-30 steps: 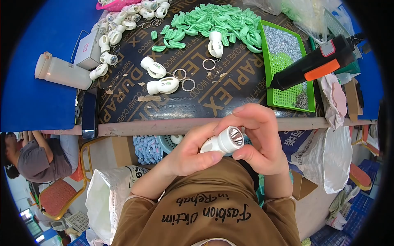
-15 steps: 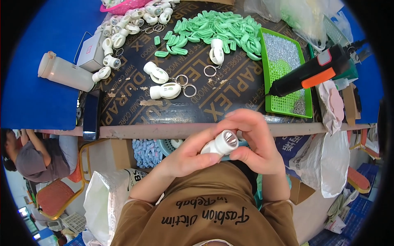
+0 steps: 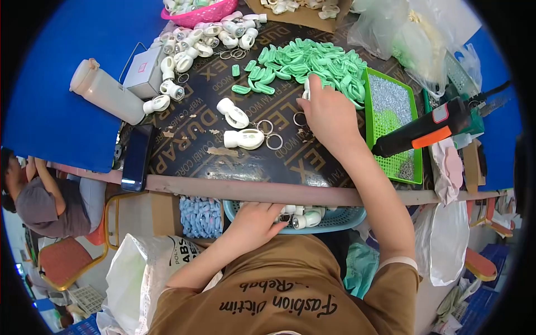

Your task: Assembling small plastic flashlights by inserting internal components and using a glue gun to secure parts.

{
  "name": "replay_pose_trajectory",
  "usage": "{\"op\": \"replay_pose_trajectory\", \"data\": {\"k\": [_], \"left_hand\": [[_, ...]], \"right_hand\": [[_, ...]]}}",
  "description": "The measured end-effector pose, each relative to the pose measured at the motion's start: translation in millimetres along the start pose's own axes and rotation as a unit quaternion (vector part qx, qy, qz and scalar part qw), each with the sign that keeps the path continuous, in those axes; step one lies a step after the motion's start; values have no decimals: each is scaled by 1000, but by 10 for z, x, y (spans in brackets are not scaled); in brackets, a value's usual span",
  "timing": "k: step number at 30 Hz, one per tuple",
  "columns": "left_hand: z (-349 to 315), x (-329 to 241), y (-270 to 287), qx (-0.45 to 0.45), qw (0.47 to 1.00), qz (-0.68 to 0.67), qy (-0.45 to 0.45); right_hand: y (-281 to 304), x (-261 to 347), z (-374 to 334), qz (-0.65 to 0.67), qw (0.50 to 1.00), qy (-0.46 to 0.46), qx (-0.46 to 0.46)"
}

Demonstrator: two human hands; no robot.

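My right hand [image 3: 333, 114] reaches over the table to the near side of a heap of green plastic pieces [image 3: 315, 61]. Its thumb and fingers close round a white keychain flashlight [image 3: 306, 89], mostly covered by the hand; the flashlight's metal ring [image 3: 300, 118] shows beside it. My left hand [image 3: 254, 223] is low at the table edge, fingers stretched and thumb apart, over a blue basket [image 3: 340, 222]. White flashlights [image 3: 308, 218] lie in that basket beside the thumb. Two more white keychain flashlights [image 3: 244, 138] with rings lie on the table, left of my right forearm.
A green tray [image 3: 416, 139] of small silvery parts stands at right, with a black and orange electric screwdriver [image 3: 430, 131] over it. At left are a pile of flashlights [image 3: 192, 47], a white bottle [image 3: 106, 92], a small box [image 3: 145, 71] and a phone [image 3: 137, 159].
The flashlight held between both hands has left them. My right hand has moved forward to the flashlight by the green pieces; my left has lowered to the basket. The view has shifted slightly.
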State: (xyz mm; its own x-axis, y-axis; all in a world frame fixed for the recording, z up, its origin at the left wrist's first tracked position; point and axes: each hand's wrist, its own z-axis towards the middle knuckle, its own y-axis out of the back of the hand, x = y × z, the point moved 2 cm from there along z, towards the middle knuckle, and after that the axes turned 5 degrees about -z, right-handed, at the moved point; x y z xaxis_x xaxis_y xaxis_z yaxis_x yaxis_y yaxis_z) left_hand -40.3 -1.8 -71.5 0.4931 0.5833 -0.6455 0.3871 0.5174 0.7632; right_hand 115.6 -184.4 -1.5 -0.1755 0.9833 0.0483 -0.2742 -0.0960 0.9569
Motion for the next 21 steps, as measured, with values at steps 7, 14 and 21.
{"op": "replay_pose_trajectory", "data": {"k": [7,14,21], "left_hand": [[-50,-301,465,-41,994,-99,23],[426,-334,765,-308,934,-107,-147],[592,-351,574,-238,945,-186,-124]], "right_hand": [[101,-96,-123,245,969,-19,25],[353,115,-777,787,589,-133,126],[253,123,-1095,762,627,-145,72]]}}
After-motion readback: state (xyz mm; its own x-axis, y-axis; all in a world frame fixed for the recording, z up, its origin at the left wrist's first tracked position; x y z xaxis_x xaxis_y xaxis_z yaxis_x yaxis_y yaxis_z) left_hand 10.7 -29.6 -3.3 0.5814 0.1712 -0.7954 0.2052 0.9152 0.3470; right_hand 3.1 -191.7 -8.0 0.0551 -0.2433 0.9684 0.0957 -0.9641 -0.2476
